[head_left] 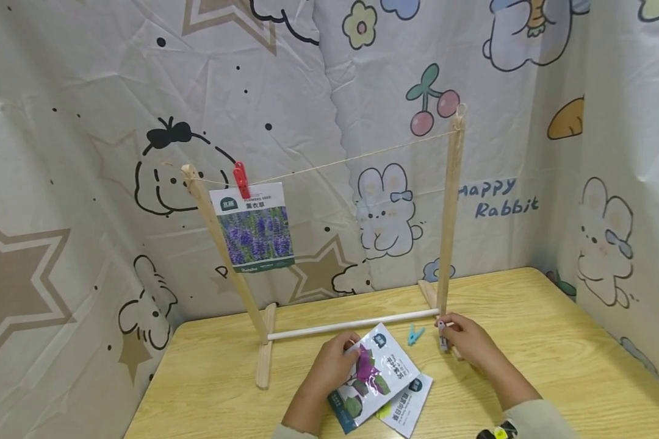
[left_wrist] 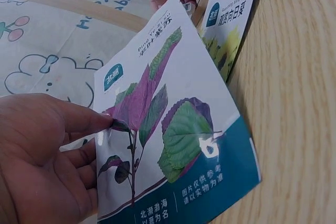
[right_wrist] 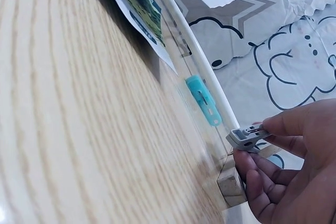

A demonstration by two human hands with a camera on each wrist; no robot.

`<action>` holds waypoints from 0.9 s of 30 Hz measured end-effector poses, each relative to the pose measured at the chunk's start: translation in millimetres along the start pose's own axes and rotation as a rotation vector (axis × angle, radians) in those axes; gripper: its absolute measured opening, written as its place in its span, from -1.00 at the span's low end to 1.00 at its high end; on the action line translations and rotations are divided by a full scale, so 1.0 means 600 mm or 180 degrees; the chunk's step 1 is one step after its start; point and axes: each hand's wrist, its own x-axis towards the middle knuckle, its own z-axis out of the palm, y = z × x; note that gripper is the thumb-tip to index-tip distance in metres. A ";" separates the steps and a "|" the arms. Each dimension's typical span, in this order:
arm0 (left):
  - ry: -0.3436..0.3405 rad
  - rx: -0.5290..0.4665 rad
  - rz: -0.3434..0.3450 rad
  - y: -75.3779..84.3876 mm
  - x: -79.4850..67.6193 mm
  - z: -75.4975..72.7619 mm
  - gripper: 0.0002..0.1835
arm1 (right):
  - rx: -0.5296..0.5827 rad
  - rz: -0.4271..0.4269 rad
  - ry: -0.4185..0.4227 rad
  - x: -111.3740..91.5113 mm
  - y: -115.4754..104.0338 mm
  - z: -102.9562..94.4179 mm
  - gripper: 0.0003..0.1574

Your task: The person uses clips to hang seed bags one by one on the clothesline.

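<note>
My left hand (head_left: 332, 364) pinches a seed packet (head_left: 374, 377) by its edge, thumb on the front. Purple and green leaves are printed on the packet, which is tilted up off the table in the left wrist view. Partly beneath it is a second seed packet (head_left: 409, 407) with a yellow flower. At the foot of the right post, my right hand (head_left: 468, 341) holds a grey clothespin (right_wrist: 247, 137) between thumb and fingers. A turquoise clothespin (head_left: 415, 335) lies on the table between the hands.
A wooden frame with a left post (head_left: 225, 250), right post (head_left: 449, 225) and white bottom rod (head_left: 354, 324) stands on the table (head_left: 208, 366). From its string (head_left: 340, 162), a red clothespin (head_left: 241, 179) hangs a lavender seed packet (head_left: 257, 238). Behind is a printed curtain (head_left: 285, 91).
</note>
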 end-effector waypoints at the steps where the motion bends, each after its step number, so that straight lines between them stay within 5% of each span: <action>1: 0.0001 -0.0011 -0.0014 0.000 0.000 0.000 -0.92 | 0.0010 0.0013 0.0000 0.000 0.001 0.000 -0.67; 16: 0.0067 -0.0641 -0.0120 0.003 0.001 -0.007 -0.86 | -0.0008 0.0050 0.0084 -0.001 -0.003 0.000 -0.64; 27: 0.0245 -0.0690 -0.0121 0.003 0.003 -0.013 -0.82 | 0.0132 -0.0020 0.0111 -0.004 -0.006 0.003 -0.61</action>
